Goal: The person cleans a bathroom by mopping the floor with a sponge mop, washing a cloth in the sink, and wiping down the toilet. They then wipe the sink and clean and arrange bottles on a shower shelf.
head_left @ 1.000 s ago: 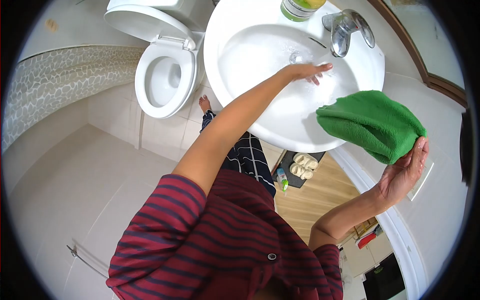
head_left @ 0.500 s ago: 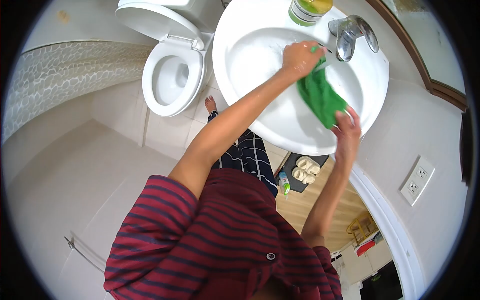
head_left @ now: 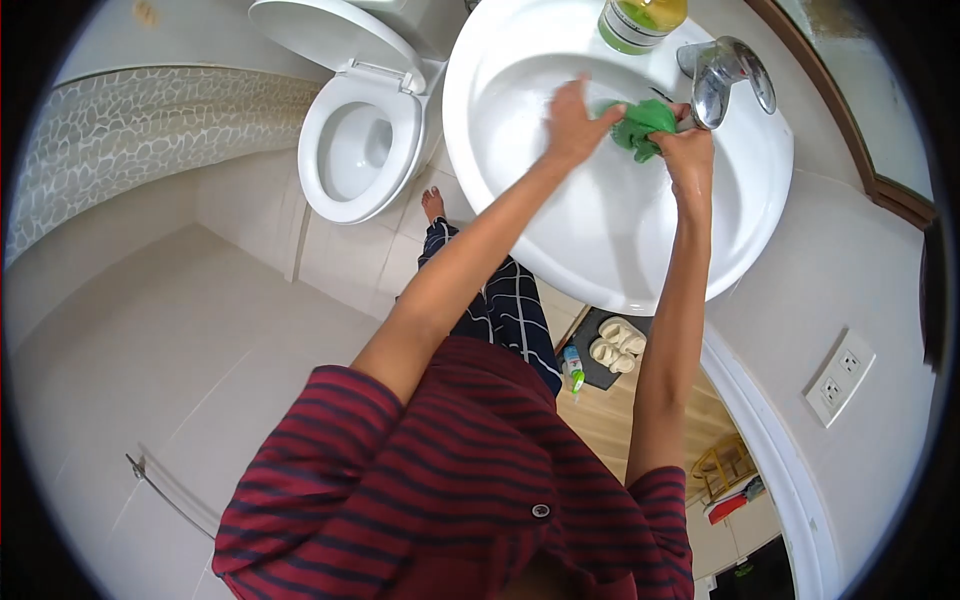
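A wet-looking green cloth [head_left: 640,130] is bunched up over the white sink basin [head_left: 560,215], just below the chrome faucet [head_left: 712,80]. My right hand [head_left: 690,158] pinches its right side, close under the spout. To the left, my left hand [head_left: 578,125] is open with fingers spread and slightly blurred; its thumb tip reaches the cloth's left edge. Part of my right hand's fingers is hidden behind the cloth and the faucet.
A jar of yellow-green liquid [head_left: 640,22] stands on the sink's back rim. Left of the sink is a toilet [head_left: 325,190] with its lid raised. Cream slippers [head_left: 618,345] and a small bottle [head_left: 573,368] lie on the floor below. A wall outlet [head_left: 840,377] is at right.
The cloth, stretched between both hands before, is now bunched near the faucet. My left hand has let go and opened; my right hand has moved up toward the spout with the cloth.
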`<state>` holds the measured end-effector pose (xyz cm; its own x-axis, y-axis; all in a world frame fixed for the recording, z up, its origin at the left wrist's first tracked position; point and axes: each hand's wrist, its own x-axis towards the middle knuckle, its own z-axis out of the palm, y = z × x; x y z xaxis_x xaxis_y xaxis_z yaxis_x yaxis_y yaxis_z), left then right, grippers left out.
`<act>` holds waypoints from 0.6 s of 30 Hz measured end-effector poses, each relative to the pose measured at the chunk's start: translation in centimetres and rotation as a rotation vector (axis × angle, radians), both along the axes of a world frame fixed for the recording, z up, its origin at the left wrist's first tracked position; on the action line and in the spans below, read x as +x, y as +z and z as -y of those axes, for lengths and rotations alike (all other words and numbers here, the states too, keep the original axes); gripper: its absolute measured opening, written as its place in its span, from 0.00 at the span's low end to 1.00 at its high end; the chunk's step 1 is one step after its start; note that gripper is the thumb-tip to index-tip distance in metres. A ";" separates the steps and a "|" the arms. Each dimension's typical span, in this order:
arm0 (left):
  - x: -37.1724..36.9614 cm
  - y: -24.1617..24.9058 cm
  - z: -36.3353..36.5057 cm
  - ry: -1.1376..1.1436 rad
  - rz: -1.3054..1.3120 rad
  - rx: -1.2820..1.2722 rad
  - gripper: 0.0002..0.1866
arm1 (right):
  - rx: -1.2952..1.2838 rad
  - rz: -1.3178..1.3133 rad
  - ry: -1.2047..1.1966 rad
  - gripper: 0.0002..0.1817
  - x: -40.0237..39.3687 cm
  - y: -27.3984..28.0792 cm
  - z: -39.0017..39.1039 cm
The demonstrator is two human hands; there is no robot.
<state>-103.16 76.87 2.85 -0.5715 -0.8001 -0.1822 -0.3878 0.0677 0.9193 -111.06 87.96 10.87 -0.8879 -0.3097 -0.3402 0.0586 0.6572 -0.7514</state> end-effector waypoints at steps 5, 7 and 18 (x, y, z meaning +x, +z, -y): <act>-3.3 2.7 -0.5 -0.121 -0.427 1.593 0.24 | -0.648 0.107 -0.183 0.19 3.1 -1.5 -2.3; -4.1 2.8 -1.2 -0.155 -0.419 1.268 0.22 | -0.821 0.216 -0.255 0.24 5.6 -3.9 -3.9; 3.7 6.5 -6.6 -0.706 -0.614 -0.342 0.11 | -1.660 1.193 -0.811 0.27 7.9 -11.3 -5.7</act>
